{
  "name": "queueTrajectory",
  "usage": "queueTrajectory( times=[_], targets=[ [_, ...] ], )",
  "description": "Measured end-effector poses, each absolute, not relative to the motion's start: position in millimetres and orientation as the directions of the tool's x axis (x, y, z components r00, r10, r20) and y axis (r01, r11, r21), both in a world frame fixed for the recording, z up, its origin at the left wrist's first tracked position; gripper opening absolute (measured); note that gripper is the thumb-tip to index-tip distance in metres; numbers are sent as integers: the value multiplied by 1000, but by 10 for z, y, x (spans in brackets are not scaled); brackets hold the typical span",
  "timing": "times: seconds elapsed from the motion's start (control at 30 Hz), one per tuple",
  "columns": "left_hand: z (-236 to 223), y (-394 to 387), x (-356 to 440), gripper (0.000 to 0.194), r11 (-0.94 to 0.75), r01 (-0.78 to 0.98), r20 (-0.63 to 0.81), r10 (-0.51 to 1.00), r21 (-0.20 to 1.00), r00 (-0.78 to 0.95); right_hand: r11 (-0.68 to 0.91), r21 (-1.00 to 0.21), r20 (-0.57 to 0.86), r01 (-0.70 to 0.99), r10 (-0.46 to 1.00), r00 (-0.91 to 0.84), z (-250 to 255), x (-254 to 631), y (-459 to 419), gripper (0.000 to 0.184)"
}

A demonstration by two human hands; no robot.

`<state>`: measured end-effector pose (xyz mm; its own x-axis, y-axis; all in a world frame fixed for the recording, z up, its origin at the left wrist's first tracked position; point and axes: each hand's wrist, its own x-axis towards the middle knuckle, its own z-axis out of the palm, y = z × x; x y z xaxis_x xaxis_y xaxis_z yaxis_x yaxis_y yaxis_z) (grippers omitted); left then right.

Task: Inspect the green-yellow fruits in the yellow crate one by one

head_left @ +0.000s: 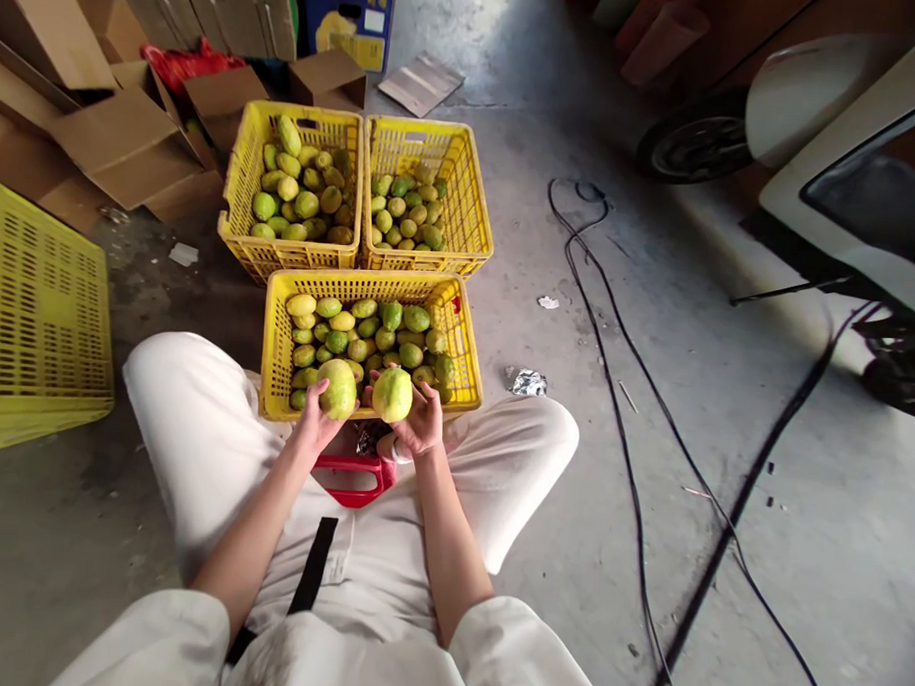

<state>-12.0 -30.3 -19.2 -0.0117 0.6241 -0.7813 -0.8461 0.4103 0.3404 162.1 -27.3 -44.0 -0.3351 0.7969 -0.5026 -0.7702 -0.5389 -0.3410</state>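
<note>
My left hand (319, 418) is wrapped round a large yellow-green lemon (337, 390), held above the near edge of the front yellow crate (269, 351). In my right hand (425, 422) is another pale green lemon (393, 395), resting on the palm and fingers beside the first. The two fruits are apart, at about the same height. Beneath and beyond them, many green and yellow lemons (368, 327) lie in the front crate. Parts of my fingers are hidden behind the fruit.
Behind stand a left yellow crate (242, 175) and a right yellow crate (470, 193), both holding lemons. Cardboard boxes (126, 136) pile up at the far left, near a large yellow crate (42, 309). Black cables (629, 359) cross the floor towards a white vehicle (830, 186).
</note>
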Motion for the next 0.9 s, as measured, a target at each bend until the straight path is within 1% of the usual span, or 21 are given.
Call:
queueTrajectory(
  times=[0.07, 0.17, 0.23, 0.33, 0.4, 0.47, 0.57, 0.63, 0.73, 0.83, 0.9],
  targets=[
    [-210, -300, -125, 30, 392, -855, -791, 611, 341, -35, -533, -352, -498, -770, 803, -328, -435, 1616, -270, 53],
    [-209, -283, -117, 34, 415, -847, -810, 585, 331, -29, -529, -352, -516, -772, 798, -311, -473, 1622, -271, 51],
    [-196, -271, -103, 36, 436, -839, -798, 602, 325, 3, -532, -327, -533, -781, 787, -312, -514, 1629, -270, 50],
    [-192, -270, -83, 39, 459, -831, -731, 675, 314, 97, -535, -282, -579, -797, 757, -303, -555, 1630, -262, 44],
    [-206, -277, -80, 38, 473, -831, -725, 677, 292, 130, -541, -268, -605, -797, 739, -298, -547, 1623, -255, 40],
    [-227, -282, -87, 39, 491, -821, -752, 648, 291, 121, -536, -271, -593, -799, 747, -300, -507, 1619, -251, 41],
    [-246, -282, -116, 44, 504, -785, -751, 656, 359, 78, -505, -292, -526, -812, 794, -305, -422, 1620, -256, 51],
    [-246, -282, -142, 37, 491, -775, -740, 671, 398, 45, -491, -313, -497, -813, 814, -300, -387, 1621, -264, 55],
    [-229, -284, -179, 22, 453, -791, -739, 673, 412, 0, -470, -334, -496, -817, 825, -272, -400, 1615, -272, 52],
    [-212, -287, -183, 19, 416, -822, -741, 671, 390, -12, -471, -304, -523, -828, 809, -268, -458, 1598, -272, 44],
    [-212, -286, -161, 17, 414, -829, -774, 632, 376, -35, -489, -275, -548, -828, 787, -283, -487, 1579, -269, 38]
  ],
)
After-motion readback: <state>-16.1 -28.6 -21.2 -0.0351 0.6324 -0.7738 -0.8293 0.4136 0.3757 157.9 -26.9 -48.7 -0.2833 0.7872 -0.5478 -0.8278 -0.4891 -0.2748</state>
